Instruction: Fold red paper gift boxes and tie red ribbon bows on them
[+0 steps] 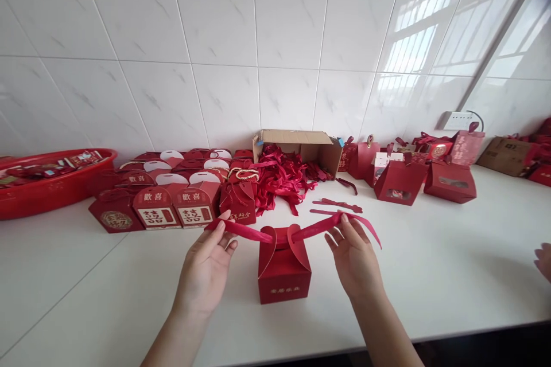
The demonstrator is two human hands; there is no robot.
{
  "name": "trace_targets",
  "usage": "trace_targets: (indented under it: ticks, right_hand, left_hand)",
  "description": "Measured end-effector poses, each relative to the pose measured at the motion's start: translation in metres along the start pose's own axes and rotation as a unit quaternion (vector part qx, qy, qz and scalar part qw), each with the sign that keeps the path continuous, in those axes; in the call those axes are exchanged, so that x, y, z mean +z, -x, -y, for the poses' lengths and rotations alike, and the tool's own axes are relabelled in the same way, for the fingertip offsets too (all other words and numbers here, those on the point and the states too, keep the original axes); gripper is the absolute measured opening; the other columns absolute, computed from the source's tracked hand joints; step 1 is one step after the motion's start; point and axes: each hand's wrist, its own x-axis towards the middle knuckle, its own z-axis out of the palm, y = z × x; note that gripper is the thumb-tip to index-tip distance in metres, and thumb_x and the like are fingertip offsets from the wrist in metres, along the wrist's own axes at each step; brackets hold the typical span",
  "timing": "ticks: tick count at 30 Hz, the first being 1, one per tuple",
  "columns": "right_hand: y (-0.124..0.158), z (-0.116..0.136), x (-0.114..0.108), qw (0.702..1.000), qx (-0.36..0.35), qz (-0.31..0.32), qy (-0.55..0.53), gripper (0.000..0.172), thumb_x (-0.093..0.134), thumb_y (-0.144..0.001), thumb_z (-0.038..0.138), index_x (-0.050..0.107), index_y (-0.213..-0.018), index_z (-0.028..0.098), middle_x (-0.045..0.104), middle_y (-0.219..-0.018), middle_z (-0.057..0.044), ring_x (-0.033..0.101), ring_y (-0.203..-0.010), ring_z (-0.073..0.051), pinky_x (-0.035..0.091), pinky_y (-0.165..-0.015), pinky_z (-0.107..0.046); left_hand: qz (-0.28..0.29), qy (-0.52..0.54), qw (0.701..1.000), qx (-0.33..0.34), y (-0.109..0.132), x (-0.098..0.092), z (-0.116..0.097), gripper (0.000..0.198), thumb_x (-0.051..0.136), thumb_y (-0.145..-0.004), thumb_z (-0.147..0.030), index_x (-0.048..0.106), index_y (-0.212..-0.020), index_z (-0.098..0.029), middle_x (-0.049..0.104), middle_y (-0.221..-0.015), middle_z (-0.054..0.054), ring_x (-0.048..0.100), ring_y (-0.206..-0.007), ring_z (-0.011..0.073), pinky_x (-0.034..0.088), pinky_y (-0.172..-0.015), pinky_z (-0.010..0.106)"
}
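A small red gift box (pixel 284 278) with gold characters on its front stands upright on the white table (pixel 241 332), between my hands. Its curved top flaps fold inward, and a red ribbon (pixel 316 228) passes through them. On the left, my left hand (pixel 210 264) pinches one end of the ribbon between thumb and fingers. Opposite it, my right hand (pixel 353 249) pinches the other side, with the ribbon's tail hanging past the fingers. Both lengths rise outward from the box, which neither hand touches.
Behind lies an open cardboard box (pixel 297 137) with a heap of red ribbons (pixel 282 178) spilling out. Rows of red gift boxes (pixel 152 206) stand left, beside a red basin (pixel 51 192) of packets. More red boxes (pixel 400 180) stand right. Another person's hand (pixel 544 261) shows at the right edge.
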Motion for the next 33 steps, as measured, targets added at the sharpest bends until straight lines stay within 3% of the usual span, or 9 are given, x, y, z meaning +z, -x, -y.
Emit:
trace_targets:
  ticks: [6,10,17,20,23,28,33]
  right_hand:
    - [-0.004,0.014,0.021,0.986,-0.111,0.060,0.105,0.024,0.079,-0.068,0.040,0.066,-0.080,0.024,0.062,-0.084,0.002,0.056,-0.078,-0.013,0.044,-0.073,-0.026]
    - [-0.006,0.027,0.038,0.961,-0.145,0.138,0.190,0.026,0.074,-0.073,0.044,0.060,-0.071,0.022,0.054,-0.074,0.003,0.049,-0.071,-0.011,0.042,-0.069,-0.025]
    - [0.003,0.046,0.071,0.898,-0.168,0.250,0.320,0.023,0.067,-0.079,0.044,0.061,-0.079,0.022,0.051,-0.069,0.003,0.043,-0.064,-0.010,0.036,-0.059,-0.023]
    - [0.009,0.052,0.080,0.873,-0.190,0.274,0.356,0.027,0.065,-0.080,0.045,0.059,-0.072,0.020,0.047,-0.066,0.003,0.040,-0.061,-0.010,0.033,-0.055,-0.023]
    - [0.012,0.055,0.086,0.868,-0.187,0.280,0.366,0.032,0.065,-0.078,0.049,0.057,-0.068,0.020,0.044,-0.064,0.003,0.038,-0.058,-0.010,0.032,-0.051,-0.023]
    - [0.013,0.057,0.089,0.869,-0.163,0.290,0.366,0.034,0.065,-0.077,0.051,0.058,-0.066,0.020,0.043,-0.062,0.003,0.035,-0.056,-0.010,0.027,-0.048,-0.023]
    - [0.014,0.058,0.090,0.872,-0.146,0.292,0.364,0.034,0.065,-0.077,0.052,0.059,-0.065,0.021,0.044,-0.062,0.004,0.036,-0.057,-0.010,0.028,-0.050,-0.024]
  left_hand:
    - [0.072,-0.034,0.994,0.078,-0.003,0.019,-0.012,0.018,0.074,-0.073,-0.032,0.076,-0.086,-0.020,0.068,-0.084,0.001,0.057,-0.082,0.0120,0.047,-0.067,0.020]
    - [0.138,-0.085,0.982,0.096,-0.004,0.040,-0.024,0.019,0.075,-0.072,-0.026,0.076,-0.090,-0.021,0.068,-0.079,-0.001,0.058,-0.080,0.0115,0.047,-0.072,0.021]
    - [0.205,-0.167,0.957,0.121,-0.006,0.065,-0.040,0.018,0.069,-0.078,-0.031,0.077,-0.090,-0.019,0.074,-0.099,0.005,0.061,-0.104,0.0206,0.045,-0.090,0.028]
    - [0.211,-0.176,0.952,0.134,-0.004,0.071,-0.046,0.021,0.070,-0.077,-0.031,0.077,-0.093,-0.019,0.073,-0.103,0.006,0.060,-0.108,0.0226,0.044,-0.093,0.029]
    - [0.203,-0.178,0.953,0.140,-0.002,0.074,-0.049,0.023,0.070,-0.076,-0.030,0.076,-0.095,-0.019,0.073,-0.103,0.006,0.061,-0.106,0.0225,0.046,-0.089,0.029]
    - [0.226,-0.160,0.950,0.145,-0.002,0.080,-0.056,0.023,0.066,-0.079,-0.029,0.074,-0.098,-0.019,0.072,-0.089,0.004,0.064,-0.083,0.0201,0.049,-0.071,0.029]
    - [0.223,-0.155,0.950,0.156,-0.003,0.088,-0.068,0.020,0.065,-0.078,-0.028,0.075,-0.093,-0.018,0.070,-0.093,0.006,0.060,-0.090,0.0200,0.048,-0.071,0.026]
